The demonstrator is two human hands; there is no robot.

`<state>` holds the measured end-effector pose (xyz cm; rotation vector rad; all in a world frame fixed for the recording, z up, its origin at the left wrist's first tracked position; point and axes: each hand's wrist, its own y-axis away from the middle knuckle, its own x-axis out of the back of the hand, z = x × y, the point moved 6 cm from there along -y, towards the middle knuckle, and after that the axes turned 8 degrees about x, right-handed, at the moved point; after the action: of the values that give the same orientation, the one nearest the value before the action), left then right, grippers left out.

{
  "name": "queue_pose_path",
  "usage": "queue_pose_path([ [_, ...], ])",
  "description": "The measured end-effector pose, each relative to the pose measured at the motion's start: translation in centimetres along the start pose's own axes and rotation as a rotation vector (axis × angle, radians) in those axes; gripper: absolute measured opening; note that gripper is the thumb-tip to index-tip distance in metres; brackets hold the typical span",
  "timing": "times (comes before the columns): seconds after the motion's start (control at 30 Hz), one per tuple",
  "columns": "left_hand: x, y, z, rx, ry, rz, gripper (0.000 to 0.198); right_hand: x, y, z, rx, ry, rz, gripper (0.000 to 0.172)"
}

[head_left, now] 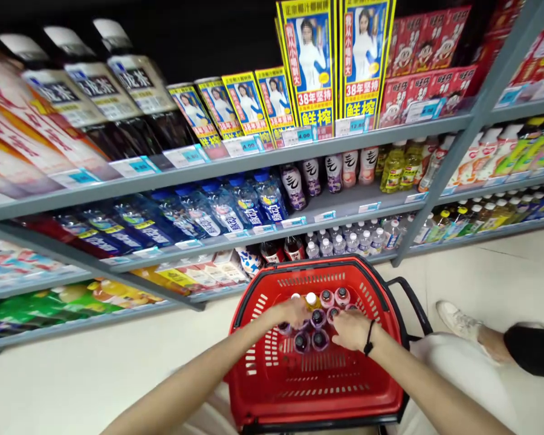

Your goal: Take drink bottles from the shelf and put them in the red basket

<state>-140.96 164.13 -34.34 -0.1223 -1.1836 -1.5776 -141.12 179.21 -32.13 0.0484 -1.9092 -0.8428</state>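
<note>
Several small bottles with dark, white and pinkish tops stand in the far half of a red shopping basket (pixel 263 386). My left hand (pixel 294 312) reaches in from the left, its fingers curled down over a bottle among the left ones; they hide most of it. On the other side my right hand (pixel 352 329), with a black band at the wrist, has its fingers around the top of a pink bottle (pixel 332 314). Between the hands stands a purple bottle (pixel 318 318). Nearer to me are two more dark-topped bottles (pixel 320 339), and a yellow bottle (pixel 312 300) stands behind.
Grey shelves (pixel 236 151) full of drinks run across the front, with blue-capped bottles (pixel 213 199) and yellow cartons (pixel 308 66). The basket's black handle (pixel 412 302) sticks out at the right. Another person's shoe (pixel 462 320) is on the pale floor (pixel 517 266).
</note>
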Motion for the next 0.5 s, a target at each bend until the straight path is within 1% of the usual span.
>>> queue_pose_path([
  [0.07,5.2,-1.0,2.3,-0.033,-0.056,0.196,0.028,0.0,-0.1,-0.2,0.005,0.0,0.009,0.03],
  [0.13,11.0,-2.0,5.0,-0.073,-0.095,0.425,0.023,-0.1,-0.2,-0.3,0.012,-0.004,0.012,0.033],
  [0.2,16.8,-2.7,7.8,-0.095,-0.106,0.683,0.038,-0.2,-0.3,-0.4,0.02,-0.01,0.012,0.034],
  [0.27,21.6,-3.5,10.2,-0.069,-0.109,0.873,0.054,-0.2,-0.4,-0.4,0.031,-0.014,0.025,0.033],
  [0.33,25.2,-4.5,12.1,-0.028,-0.124,0.989,0.066,-0.1,-0.3,-0.4,0.04,-0.016,0.045,0.032],
  [0.37,26.5,-5.1,12.9,-0.01,-0.136,1.022,0.066,0.0,-0.2,-0.4,0.043,-0.015,0.054,0.033],
  [0.43,28.5,-6.5,14.0,0.035,-0.156,1.041,0.059,0.1,-0.1,-0.3,0.049,-0.013,0.064,0.034],
  [0.5,29.9,-7.9,14.2,0.102,-0.157,1.028,0.055,0.2,-0.1,-0.4,0.062,-0.015,0.067,0.035],
])
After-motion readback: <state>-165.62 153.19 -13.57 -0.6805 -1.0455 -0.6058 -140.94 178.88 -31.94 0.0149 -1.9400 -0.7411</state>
